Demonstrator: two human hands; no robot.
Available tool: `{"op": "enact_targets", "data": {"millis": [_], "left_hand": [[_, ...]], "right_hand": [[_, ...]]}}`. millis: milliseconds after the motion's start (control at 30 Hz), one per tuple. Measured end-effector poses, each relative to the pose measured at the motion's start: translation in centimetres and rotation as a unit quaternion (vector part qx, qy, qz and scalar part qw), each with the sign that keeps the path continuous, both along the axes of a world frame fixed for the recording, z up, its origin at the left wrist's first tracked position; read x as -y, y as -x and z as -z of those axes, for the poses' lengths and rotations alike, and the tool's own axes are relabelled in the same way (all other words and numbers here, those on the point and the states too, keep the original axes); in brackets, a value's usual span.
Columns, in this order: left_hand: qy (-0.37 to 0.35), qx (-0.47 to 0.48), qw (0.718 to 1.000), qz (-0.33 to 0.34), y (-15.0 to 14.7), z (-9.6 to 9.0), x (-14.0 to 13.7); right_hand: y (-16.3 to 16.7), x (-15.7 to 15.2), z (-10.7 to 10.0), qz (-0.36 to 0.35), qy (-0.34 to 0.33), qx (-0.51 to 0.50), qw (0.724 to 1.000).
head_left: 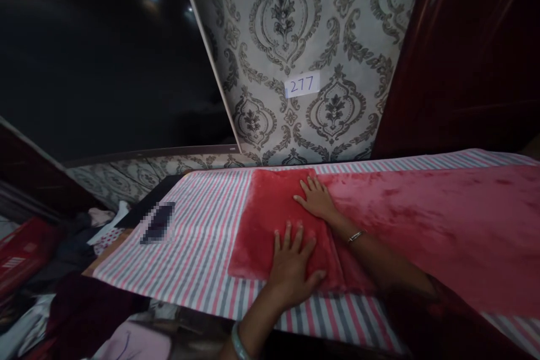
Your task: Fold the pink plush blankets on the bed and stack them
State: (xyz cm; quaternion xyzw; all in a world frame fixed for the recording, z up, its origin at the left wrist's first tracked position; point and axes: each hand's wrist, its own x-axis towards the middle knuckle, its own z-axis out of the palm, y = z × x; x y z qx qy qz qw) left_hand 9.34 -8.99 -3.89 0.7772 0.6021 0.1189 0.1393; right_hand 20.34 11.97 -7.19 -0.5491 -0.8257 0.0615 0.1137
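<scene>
A long red plush cloth (422, 219) lies across a striped sheet (189, 236). Its left end is folded over into a thicker, roughly rectangular layer (261, 225). My left hand (291, 273), with a pale bangle at the wrist, rests on the near part of that fold, fingers spread. Farther back, my right hand (317, 197) lies flat near the fold's right edge, its fingers apart and a thin bracelet on the wrist. Neither hand grips the cloth.
A dark blurred-out rectangle (159, 224) lies on the sheet's left side. A large black screen (109, 56) stands behind it. Patterned wallpaper (337, 67) bears a paper marked 277 (302, 85). Heaped clothes (88, 309) and a red box (25, 253) are at lower left.
</scene>
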Motion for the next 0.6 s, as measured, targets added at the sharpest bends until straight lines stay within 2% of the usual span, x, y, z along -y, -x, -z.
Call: {"op": "enact_targets", "data": {"millis": [100,167,233,300,367,500,600], "left_hand": [[-0.010,0.013,1.000,-0.003,1.9,-3.0,0.0],[-0.053,-0.019,0.997,-0.050,4.0,-4.7,-0.5],[-0.076,-0.071,0.990,-0.100,6.1,-5.1,-1.0],[-0.067,-0.110,0.984,-0.123,7.5,-4.1,-1.4],[-0.052,-0.133,0.981,-0.129,8.1,-1.9,-1.4],[-0.082,-0.154,0.976,-0.129,7.8,2.9,-0.9],[-0.110,-0.156,0.974,-0.120,7.7,4.5,-0.7]], "right_hand": [[0.1,-0.1,-0.4,-0.003,0.012,0.006,1.000],[0.3,-0.1,-1.2,0.004,0.042,0.019,0.999],[0.7,0.4,-2.1,0.009,0.049,0.030,0.998],[1.2,1.2,-2.7,-0.009,0.014,0.034,0.999],[1.4,2.1,-2.5,-0.032,-0.016,0.041,0.999],[0.9,3.4,-0.9,-0.028,0.007,0.068,0.997],[0.5,3.2,-0.7,-0.026,0.026,0.082,0.996]]}}
